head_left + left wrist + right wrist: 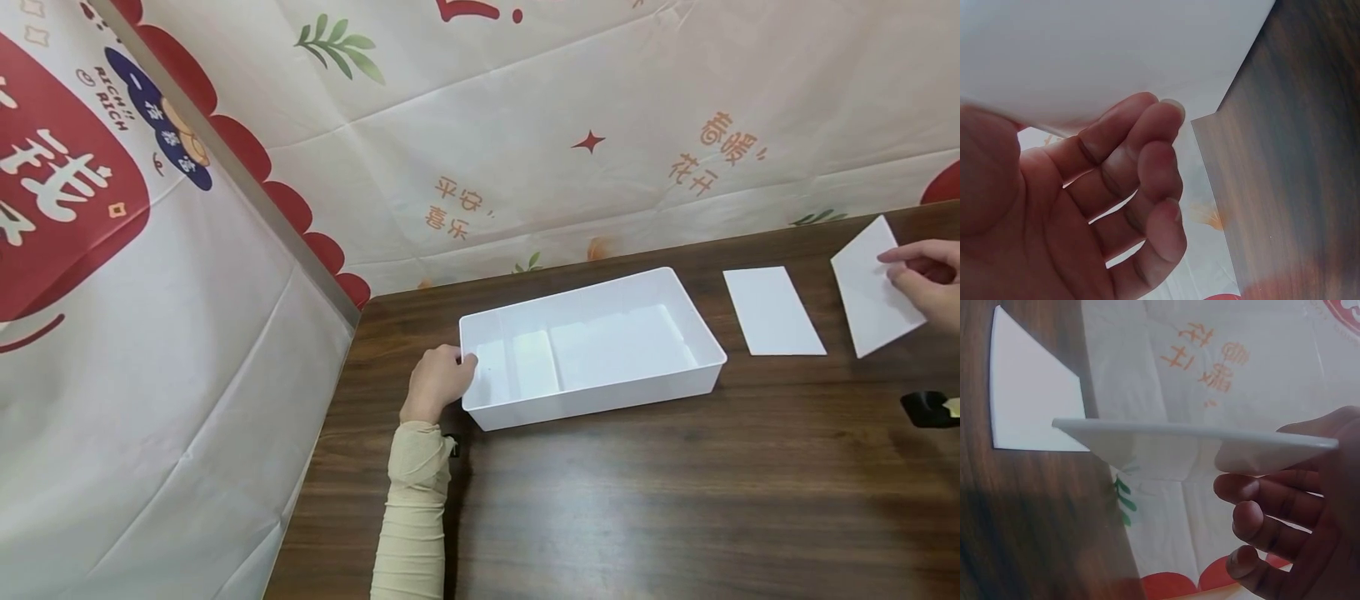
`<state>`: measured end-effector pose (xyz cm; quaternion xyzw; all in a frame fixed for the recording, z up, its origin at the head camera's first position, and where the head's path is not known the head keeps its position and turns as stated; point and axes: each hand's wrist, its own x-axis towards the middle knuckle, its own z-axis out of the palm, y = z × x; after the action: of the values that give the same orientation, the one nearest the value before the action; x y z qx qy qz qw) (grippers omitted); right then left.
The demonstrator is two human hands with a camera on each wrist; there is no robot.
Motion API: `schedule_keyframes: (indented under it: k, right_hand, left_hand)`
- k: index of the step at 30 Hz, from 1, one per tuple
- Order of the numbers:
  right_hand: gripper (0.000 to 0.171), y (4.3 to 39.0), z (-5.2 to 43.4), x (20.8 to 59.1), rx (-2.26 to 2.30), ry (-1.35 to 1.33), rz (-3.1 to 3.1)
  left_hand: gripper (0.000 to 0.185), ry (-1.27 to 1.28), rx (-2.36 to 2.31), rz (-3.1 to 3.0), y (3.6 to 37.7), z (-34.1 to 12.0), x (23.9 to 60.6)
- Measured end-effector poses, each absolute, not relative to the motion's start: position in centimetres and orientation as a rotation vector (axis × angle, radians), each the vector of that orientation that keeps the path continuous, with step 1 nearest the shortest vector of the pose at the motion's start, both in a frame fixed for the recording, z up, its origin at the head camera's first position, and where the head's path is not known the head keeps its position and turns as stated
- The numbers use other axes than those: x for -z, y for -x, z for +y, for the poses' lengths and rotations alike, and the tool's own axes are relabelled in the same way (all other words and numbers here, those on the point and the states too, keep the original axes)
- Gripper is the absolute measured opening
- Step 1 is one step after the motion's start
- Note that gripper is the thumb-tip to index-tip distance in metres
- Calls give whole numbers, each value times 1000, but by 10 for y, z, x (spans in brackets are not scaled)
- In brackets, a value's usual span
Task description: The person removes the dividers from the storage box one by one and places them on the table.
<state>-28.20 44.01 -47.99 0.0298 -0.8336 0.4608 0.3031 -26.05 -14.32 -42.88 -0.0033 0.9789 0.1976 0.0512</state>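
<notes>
My left hand (437, 382) grips the left end wall of a shallow white plastic box (600, 406). Its thumb lies over the rim, and the left wrist view has the fingers (1160, 169) curled against the outside of the box wall (1085, 56). Over at the right edge, my right hand (930, 271) pinches a thin white rectangular panel (873, 292), held tilted and seen nearly edge-on in the right wrist view. A second white panel (774, 312) lies flat on the table between the box and the held panel.
The dark wood table (600, 517) meets a printed white cloth (525, 150) at the back and another cloth (187, 375) on the left. A low ridge (555, 360) crosses the box floor. A black strap piece (928, 409) shows by my right wrist.
</notes>
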Motion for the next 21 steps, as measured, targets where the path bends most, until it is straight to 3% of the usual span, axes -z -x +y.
schedule_keyframes:
  k: [7, 12, 21]
  right_hand:
    - [56, 318, 489, 537, -1220, -68, -2228]
    - [60, 318, 490, 541, -1213, -75, -2252]
    - [47, 300, 476, 521, -1078, 17, -2377]
  left_hand:
    - [38, 10, -596, 2981, 262, -142, 429]
    - [39, 6, -591, 2985, 262, -142, 429]
    - [40, 4, -583, 2991, 262, -142, 429]
